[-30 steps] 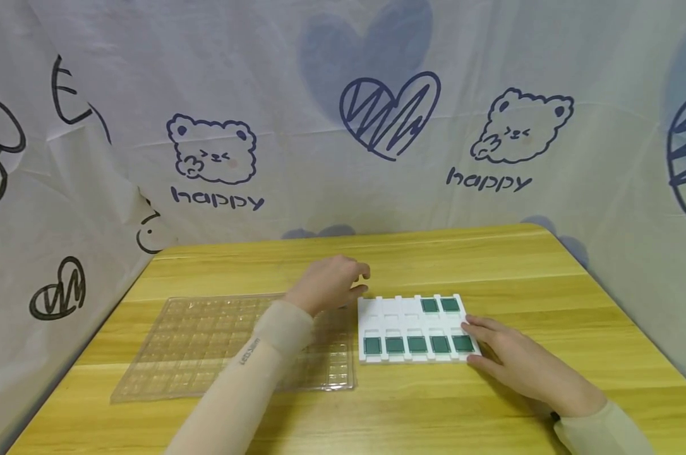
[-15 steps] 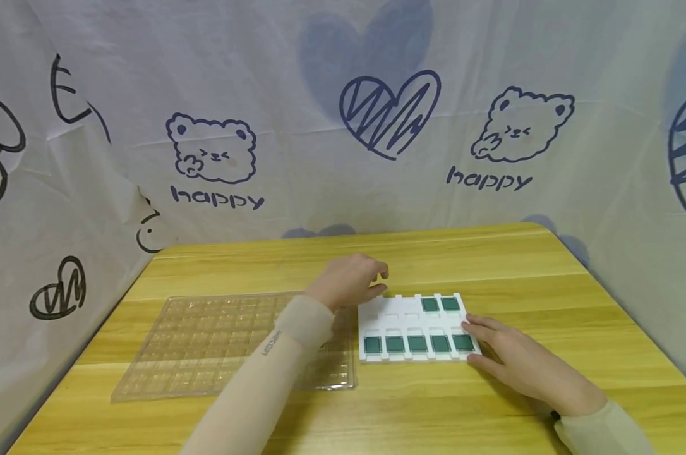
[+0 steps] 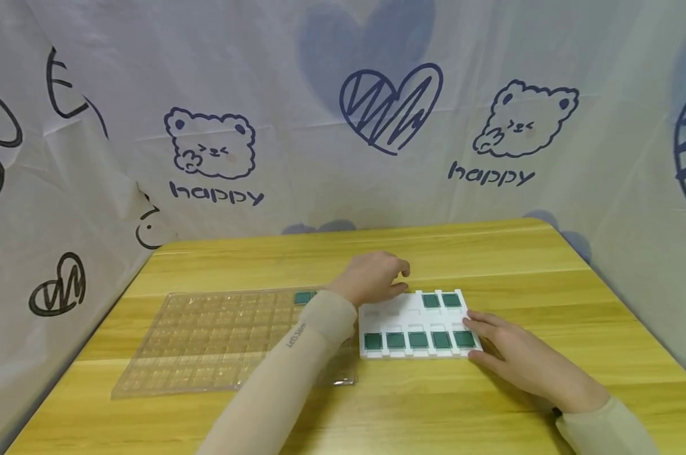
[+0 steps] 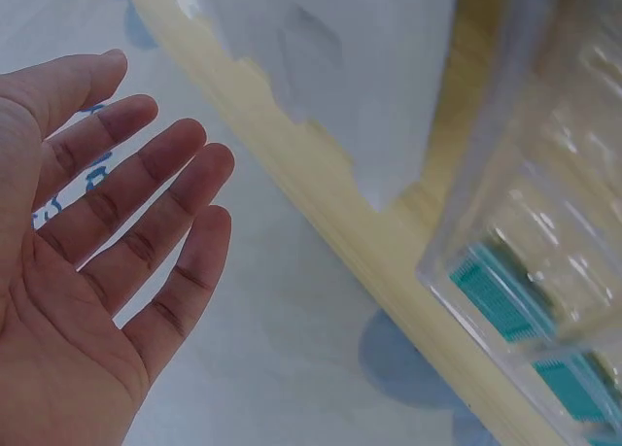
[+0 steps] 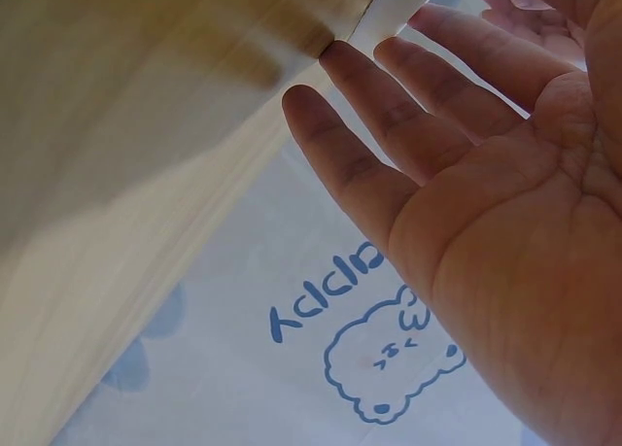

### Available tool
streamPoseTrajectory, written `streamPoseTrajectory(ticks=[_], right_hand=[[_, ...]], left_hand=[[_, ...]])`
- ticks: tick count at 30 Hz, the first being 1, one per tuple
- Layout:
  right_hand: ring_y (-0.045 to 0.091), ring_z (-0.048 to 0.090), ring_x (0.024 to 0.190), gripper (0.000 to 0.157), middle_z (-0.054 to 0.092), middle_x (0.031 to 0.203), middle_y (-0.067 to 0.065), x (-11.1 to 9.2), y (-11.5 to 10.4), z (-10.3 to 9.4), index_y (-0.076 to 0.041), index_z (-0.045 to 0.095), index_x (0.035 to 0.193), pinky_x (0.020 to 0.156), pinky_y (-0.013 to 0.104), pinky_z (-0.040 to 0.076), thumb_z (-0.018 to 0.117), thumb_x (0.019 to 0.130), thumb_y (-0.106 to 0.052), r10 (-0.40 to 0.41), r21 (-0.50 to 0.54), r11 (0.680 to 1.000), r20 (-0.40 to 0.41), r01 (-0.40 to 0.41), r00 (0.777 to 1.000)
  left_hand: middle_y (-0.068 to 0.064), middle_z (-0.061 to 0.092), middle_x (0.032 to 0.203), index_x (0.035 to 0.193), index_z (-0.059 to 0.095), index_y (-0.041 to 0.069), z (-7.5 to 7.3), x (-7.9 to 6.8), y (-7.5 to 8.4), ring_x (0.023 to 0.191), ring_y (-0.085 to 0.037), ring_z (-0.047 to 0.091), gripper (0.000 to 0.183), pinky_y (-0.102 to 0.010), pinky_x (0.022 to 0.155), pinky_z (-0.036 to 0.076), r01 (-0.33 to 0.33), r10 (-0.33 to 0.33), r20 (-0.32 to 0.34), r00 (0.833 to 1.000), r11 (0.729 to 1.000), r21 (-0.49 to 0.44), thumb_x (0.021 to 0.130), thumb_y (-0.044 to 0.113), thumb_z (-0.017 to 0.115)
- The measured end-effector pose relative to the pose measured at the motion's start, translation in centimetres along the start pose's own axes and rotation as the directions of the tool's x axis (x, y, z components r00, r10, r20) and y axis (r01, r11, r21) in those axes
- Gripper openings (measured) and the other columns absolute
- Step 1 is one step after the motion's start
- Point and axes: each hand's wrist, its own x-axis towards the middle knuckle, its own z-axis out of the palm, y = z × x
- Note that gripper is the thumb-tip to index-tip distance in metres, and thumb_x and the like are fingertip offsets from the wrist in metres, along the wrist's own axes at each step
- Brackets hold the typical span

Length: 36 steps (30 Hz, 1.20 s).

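Note:
A white slotted tray (image 3: 400, 322) lies right of centre on the table. Green square chips (image 3: 418, 340) fill its near row, and two more sit at the right of its far row. My left hand (image 3: 377, 278) hovers over the far-left corner of this tray; in the left wrist view its loosely extended fingers (image 4: 180, 203) hold nothing. My right hand (image 3: 516, 357) touches the tray's right end with nearly straight fingers (image 5: 340, 145). Left of it is a clear plastic tray (image 3: 206, 341) with small compartments; the left wrist view shows green chips (image 4: 501, 295) in some of them.
Both trays lie on a wood-grain table (image 3: 422, 404). A pale printed cloth (image 3: 309, 170) hangs behind the table and along its sides. My left forearm (image 3: 275, 385) passes over the clear tray and hides part of it.
My left hand has moved right, from the clear tray's far-right corner to above the white tray, uncovering a green chip in the clear tray. My right hand stays at the white tray's end.

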Motion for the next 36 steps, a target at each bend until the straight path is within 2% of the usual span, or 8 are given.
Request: streamPoseTrajectory(ticks=[5, 8, 12, 19, 26, 31, 36], right_hand=[[0.038, 0.053, 0.132, 0.054, 0.052, 0.147, 0.020, 0.0, 0.1, 0.0, -0.002, 0.055, 0.141, 0.105, 0.054, 0.046, 0.066, 0.097, -0.031, 0.002, -0.002, 1.000, 0.003, -0.002, 1.000], [0.039, 0.053, 0.132, 0.054, 0.052, 0.147, 0.021, 0.0, 0.1, 0.0, -0.001, 0.055, 0.141, 0.104, 0.055, 0.046, 0.066, 0.097, -0.030, -0.006, 0.003, 1.000, 0.004, 0.006, 1.000], [0.039, 0.053, 0.132, 0.054, 0.052, 0.147, 0.021, 0.2, 0.2, 0.0, -0.001, 0.055, 0.142, 0.104, 0.055, 0.047, 0.066, 0.097, -0.029, -0.016, 0.017, 1.000, 0.011, 0.016, 1.000], [0.039, 0.053, 0.132, 0.054, 0.052, 0.147, 0.020, 0.2, 0.2, 0.0, -0.002, 0.055, 0.141, 0.105, 0.055, 0.046, 0.066, 0.097, -0.031, -0.012, 0.014, 1.000, 0.011, 0.011, 1.000], [0.040, 0.055, 0.131, 0.054, 0.052, 0.147, 0.021, 0.1, 0.3, 0.0, -0.001, 0.055, 0.141, 0.103, 0.054, 0.048, 0.066, 0.097, -0.031, -0.037, -0.013, 0.999, 0.001, 0.037, 0.999], [0.040, 0.055, 0.130, 0.054, 0.053, 0.146, 0.022, 0.2, 0.3, 0.0, -0.001, 0.056, 0.141, 0.102, 0.054, 0.049, 0.066, 0.097, -0.031, -0.055, -0.028, 0.998, -0.009, 0.054, 0.998], [0.041, 0.056, 0.129, 0.054, 0.053, 0.145, 0.023, 0.2, 0.4, 0.0, 0.000, 0.055, 0.141, 0.100, 0.054, 0.049, 0.067, 0.097, -0.029, -0.072, -0.027, 0.997, -0.010, 0.071, 0.997]], left_hand=[[0.004, 0.072, 0.120, 0.127, 0.067, 0.020, 0.3, 0.7, 0.8, 0.098, -0.010, 0.066, 0.035, -0.029, 0.084, 0.055, 0.005, -0.005, 0.003, 1.000, 1.000, 0.000, 0.097, 0.038, 0.065], [0.004, 0.071, 0.122, 0.127, 0.067, 0.021, 0.6, 0.9, 1.4, 0.103, -0.011, 0.066, 0.034, -0.029, 0.086, 0.056, 0.009, -0.009, 0.015, 1.000, 1.000, -0.007, 0.097, 0.038, 0.065], [0.005, 0.070, 0.121, 0.125, 0.068, 0.021, 1.0, 1.2, 2.2, 0.102, -0.010, 0.066, 0.033, -0.029, 0.085, 0.057, 0.006, -0.006, 0.025, 1.000, 1.000, -0.007, 0.097, 0.039, 0.065], [0.009, 0.071, 0.117, 0.121, 0.070, 0.024, 1.2, 1.7, 3.8, 0.101, -0.008, 0.067, 0.031, -0.029, 0.085, 0.057, 0.015, -0.017, 0.037, 0.999, 0.999, 0.048, 0.096, 0.042, 0.066], [0.009, 0.070, 0.103, 0.108, 0.071, 0.025, 2.1, 2.4, 4.6, 0.089, -0.007, 0.062, 0.022, -0.029, 0.078, 0.056, 0.022, -0.024, 0.019, 1.000, 0.994, 0.108, 0.095, 0.042, 0.068], [0.010, 0.066, 0.091, 0.096, 0.070, 0.024, 2.4, 2.5, 4.6, 0.078, -0.008, 0.057, 0.015, -0.027, 0.067, 0.051, 0.031, -0.032, 0.009, 0.999, 0.996, 0.081, 0.095, 0.039, 0.068], [0.010, 0.066, 0.091, 0.095, 0.070, 0.024, 2.5, 2.6, 4.7, 0.077, -0.007, 0.055, 0.014, -0.027, 0.065, 0.049, 0.027, -0.028, 0.011, 1.000, 0.997, 0.072, 0.095, 0.038, 0.068]])
